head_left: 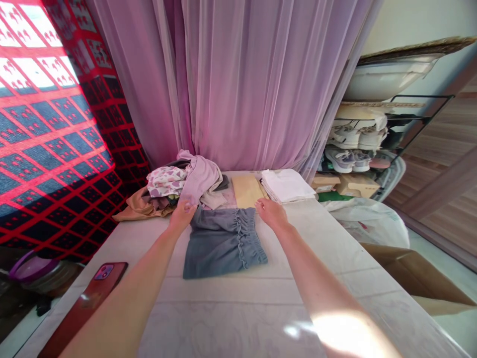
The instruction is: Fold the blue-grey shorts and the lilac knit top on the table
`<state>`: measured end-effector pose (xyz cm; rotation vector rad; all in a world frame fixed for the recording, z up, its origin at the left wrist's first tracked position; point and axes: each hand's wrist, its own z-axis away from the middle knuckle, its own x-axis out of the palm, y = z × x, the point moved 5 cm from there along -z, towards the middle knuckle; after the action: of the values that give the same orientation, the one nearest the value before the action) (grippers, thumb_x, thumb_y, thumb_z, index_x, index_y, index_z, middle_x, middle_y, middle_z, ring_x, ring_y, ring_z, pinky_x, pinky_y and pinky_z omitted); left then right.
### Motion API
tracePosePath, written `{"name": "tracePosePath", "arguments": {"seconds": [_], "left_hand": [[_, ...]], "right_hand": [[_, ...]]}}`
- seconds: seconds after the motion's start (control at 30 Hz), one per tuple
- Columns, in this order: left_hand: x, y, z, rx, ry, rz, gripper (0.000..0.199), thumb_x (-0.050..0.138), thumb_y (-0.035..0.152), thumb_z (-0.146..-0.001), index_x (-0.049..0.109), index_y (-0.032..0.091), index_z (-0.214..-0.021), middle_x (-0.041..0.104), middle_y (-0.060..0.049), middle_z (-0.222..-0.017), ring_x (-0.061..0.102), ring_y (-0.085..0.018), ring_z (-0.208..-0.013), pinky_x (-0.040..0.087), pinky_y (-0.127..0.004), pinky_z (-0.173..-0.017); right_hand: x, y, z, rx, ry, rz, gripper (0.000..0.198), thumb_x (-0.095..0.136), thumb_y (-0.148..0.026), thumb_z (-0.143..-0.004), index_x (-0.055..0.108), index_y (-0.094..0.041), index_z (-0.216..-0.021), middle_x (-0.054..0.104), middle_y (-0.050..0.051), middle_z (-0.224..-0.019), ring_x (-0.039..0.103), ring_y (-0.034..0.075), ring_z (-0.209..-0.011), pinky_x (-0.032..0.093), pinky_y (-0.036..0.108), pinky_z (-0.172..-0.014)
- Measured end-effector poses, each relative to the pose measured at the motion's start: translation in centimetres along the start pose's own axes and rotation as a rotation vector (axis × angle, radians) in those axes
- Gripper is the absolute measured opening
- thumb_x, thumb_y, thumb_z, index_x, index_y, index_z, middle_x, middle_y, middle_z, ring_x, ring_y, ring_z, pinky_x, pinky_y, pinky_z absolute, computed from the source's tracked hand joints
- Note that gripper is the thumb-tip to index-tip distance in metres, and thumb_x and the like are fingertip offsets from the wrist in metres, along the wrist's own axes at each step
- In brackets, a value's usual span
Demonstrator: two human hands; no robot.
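A blue-grey garment (219, 243) with a gathered, ruffled waistband lies flat on the table, waistband to the right. Whether it is shorts or a skirt, I cannot tell. My left hand (182, 213) pinches its far left corner. At the far right corner, beside the waistband, my right hand (272, 213) has its fingertips closed on the fabric. Just beyond the garment is a folded yellow cloth (246, 191), close to my right fingertips. A heap of crumpled clothes (201, 174), with lilac, spotted and brown pieces, rises behind my left hand.
A stack of folded white cloths (287, 186) sits at the table's back right. On the left edge lies a red phone (89, 298), partly behind my left forearm. Purple curtains (238, 89) hang behind. To the right stand a shoe rack (406, 119) and an open cardboard box (413, 273).
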<state>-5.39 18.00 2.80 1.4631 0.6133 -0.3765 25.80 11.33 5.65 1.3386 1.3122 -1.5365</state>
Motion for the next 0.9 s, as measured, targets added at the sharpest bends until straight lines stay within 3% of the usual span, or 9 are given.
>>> {"name": "tracePosePath", "arguments": {"seconds": [0.13, 0.23, 0.4, 0.47, 0.53, 0.63, 0.73, 0.8, 0.9], "left_hand": [[0.6, -4.3, 2.8, -0.076, -0.06, 0.084, 0.041, 0.048, 0.039, -0.09, 0.057, 0.014, -0.12, 0.071, -0.009, -0.107, 0.068, -0.019, -0.095, 0.052, -0.027, -0.075], [0.1, -6.3, 5.4, -0.096, -0.188, -0.026, 0.045, 0.057, 0.048, -0.082, 0.061, 0.016, -0.112, 0.073, -0.008, -0.102, 0.069, -0.022, -0.094, 0.051, -0.027, -0.071], [0.0, -4.8, 8.4, 0.028, -0.328, -0.519, 0.029, 0.059, 0.049, -0.077, 0.064, 0.021, -0.082, 0.072, -0.008, -0.09, 0.066, -0.027, -0.089, 0.044, -0.03, -0.069], [0.2, -3.8, 9.3, 0.047, -0.312, -0.572, 0.024, 0.055, 0.045, -0.079, 0.06, 0.021, -0.076, 0.069, -0.007, -0.085, 0.065, -0.025, -0.084, 0.041, -0.029, -0.065], [0.2, -3.4, 10.0, 0.044, -0.235, -0.49, 0.021, 0.052, 0.041, -0.08, 0.057, 0.022, -0.075, 0.066, -0.004, -0.078, 0.063, -0.022, -0.079, 0.039, -0.027, -0.063], [0.0, -4.4, 11.3, -0.03, -0.155, -0.176, 0.021, 0.049, 0.042, -0.08, 0.054, 0.022, -0.077, 0.061, 0.0, -0.07, 0.061, -0.019, -0.072, 0.04, -0.025, -0.06], [0.0, -5.9, 13.0, -0.106, -0.182, 0.119, 0.025, 0.051, 0.044, -0.077, 0.055, 0.021, -0.085, 0.064, 0.001, -0.074, 0.062, -0.018, -0.071, 0.044, -0.025, -0.06], [-0.1, -6.6, 14.1, -0.124, -0.215, 0.144, 0.032, 0.053, 0.044, -0.075, 0.057, 0.02, -0.097, 0.067, 0.0, -0.076, 0.064, -0.019, -0.071, 0.045, -0.026, -0.06], [-0.4, -7.0, 15.4, -0.102, -0.259, -0.037, 0.045, 0.056, 0.044, -0.075, 0.056, 0.02, -0.113, 0.069, -0.001, -0.075, 0.066, -0.02, -0.069, 0.046, -0.028, -0.062]], "right_hand": [[3.3, 2.4, 5.2, 0.132, -0.149, -0.054, 0.047, 0.037, -0.052, -0.096, 0.067, -0.022, -0.113, 0.072, 0.011, -0.107, 0.066, 0.025, -0.1, 0.044, 0.032, -0.077], [5.3, 2.7, 9.0, 0.147, -0.24, -0.147, 0.046, 0.043, -0.058, -0.091, 0.069, -0.024, -0.107, 0.073, 0.008, -0.102, 0.067, 0.023, -0.096, 0.043, 0.03, -0.074], [6.5, 1.5, 10.5, 0.145, -0.263, -0.21, 0.028, 0.058, -0.051, -0.083, 0.069, -0.025, -0.086, 0.073, 0.004, -0.091, 0.066, 0.021, -0.086, 0.038, 0.027, -0.064], [6.4, 1.1, 10.0, 0.138, -0.253, -0.203, 0.021, 0.059, -0.043, -0.083, 0.067, -0.023, -0.079, 0.072, 0.004, -0.085, 0.065, 0.019, -0.082, 0.035, 0.026, -0.061], [6.1, 1.0, 9.6, 0.135, -0.227, -0.22, 0.017, 0.057, -0.036, -0.084, 0.066, -0.022, -0.078, 0.071, 0.004, -0.082, 0.064, 0.018, -0.08, 0.034, 0.025, -0.06], [6.3, 1.7, 9.9, 0.144, -0.234, -0.336, 0.017, 0.053, -0.032, -0.087, 0.066, -0.02, -0.088, 0.071, 0.003, -0.08, 0.064, 0.016, -0.075, 0.036, 0.023, -0.06], [7.2, 3.0, 11.3, 0.176, -0.28, -0.479, 0.032, 0.051, -0.029, -0.087, 0.059, -0.019, -0.117, 0.07, 0.0, -0.074, 0.065, 0.014, -0.066, 0.04, 0.022, -0.061], [7.8, 4.0, 12.5, 0.18, -0.274, -0.515, 0.046, 0.051, -0.027, -0.086, 0.051, -0.018, -0.131, 0.069, -0.002, -0.07, 0.066, 0.015, -0.065, 0.042, 0.023, -0.062], [8.3, 5.3, 14.3, 0.15, -0.233, -0.435, 0.05, 0.05, -0.027, -0.085, 0.05, -0.021, -0.134, 0.069, -0.003, -0.065, 0.067, 0.017, -0.066, 0.044, 0.025, -0.062]]}}
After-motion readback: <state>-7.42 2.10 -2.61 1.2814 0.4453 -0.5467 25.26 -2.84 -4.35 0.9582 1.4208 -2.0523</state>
